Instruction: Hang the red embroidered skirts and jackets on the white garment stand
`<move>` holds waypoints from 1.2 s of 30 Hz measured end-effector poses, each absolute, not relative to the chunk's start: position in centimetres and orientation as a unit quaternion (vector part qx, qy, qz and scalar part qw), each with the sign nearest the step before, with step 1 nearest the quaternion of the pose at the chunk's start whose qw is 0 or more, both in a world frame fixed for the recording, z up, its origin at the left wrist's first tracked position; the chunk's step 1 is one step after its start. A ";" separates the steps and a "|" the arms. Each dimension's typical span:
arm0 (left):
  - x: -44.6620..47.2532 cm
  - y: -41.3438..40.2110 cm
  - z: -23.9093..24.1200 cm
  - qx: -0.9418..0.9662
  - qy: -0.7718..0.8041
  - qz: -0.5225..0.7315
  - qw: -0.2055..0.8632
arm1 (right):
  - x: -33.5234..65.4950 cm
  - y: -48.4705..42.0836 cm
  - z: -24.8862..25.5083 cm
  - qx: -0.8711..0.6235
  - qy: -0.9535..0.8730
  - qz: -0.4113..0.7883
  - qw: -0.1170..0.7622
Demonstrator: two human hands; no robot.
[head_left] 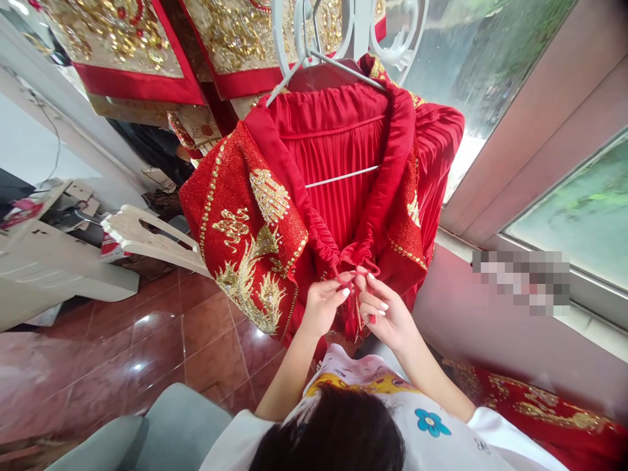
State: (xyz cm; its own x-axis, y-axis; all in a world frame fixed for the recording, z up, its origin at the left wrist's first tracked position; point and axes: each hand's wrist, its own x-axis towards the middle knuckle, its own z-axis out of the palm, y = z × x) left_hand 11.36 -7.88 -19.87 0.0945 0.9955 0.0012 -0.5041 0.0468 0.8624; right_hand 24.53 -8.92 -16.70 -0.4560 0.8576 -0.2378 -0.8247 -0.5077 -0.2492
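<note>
A red pleated garment (338,154) with a gold-embroidered, beaded collar panel (250,229) hangs in front of me on a white wire hanger (338,60). At the bottom of its gathered neckline, a thin red drawstring (373,267) makes small loops. My left hand (324,302) pinches the drawstring between thumb and fingertips. Close beside it, my right hand (385,311) pinches the cord too, its other fingers curled in. The fingertips of both hands nearly meet at the cord. Loose red ends drop below, partly hidden by my hands.
Behind the hanger is a white scrolled metal frame (360,29). Red-edged gold sequined cloths (142,82) hang at the back left. A white chair (152,239) stands left, a grey chair (181,425) near me. A window ledge runs along the right, with red embroidered fabric (549,409) below.
</note>
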 end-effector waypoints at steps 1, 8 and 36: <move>11.3 -8.0 -19.8 0.366 0.333 0.581 0.646 | 24.5 -8.9 -16.9 -0.168 -0.063 0.846 0.502; 9.6 -7.7 -19.5 0.416 0.353 0.551 0.631 | 24.6 -9.2 -17.1 -0.259 -0.219 0.787 0.515; 8.5 -4.6 -15.0 0.600 0.361 0.379 0.605 | 24.1 -7.3 -14.6 -0.335 -0.335 0.674 0.567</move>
State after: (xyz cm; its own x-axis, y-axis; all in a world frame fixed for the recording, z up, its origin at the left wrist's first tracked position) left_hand 8.49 -4.61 -15.03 0.4521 0.8918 0.0184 -0.0268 -0.0070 0.9996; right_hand 24.06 -7.26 -14.57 -0.1339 0.9884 -0.0717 -0.5402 -0.1334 -0.8309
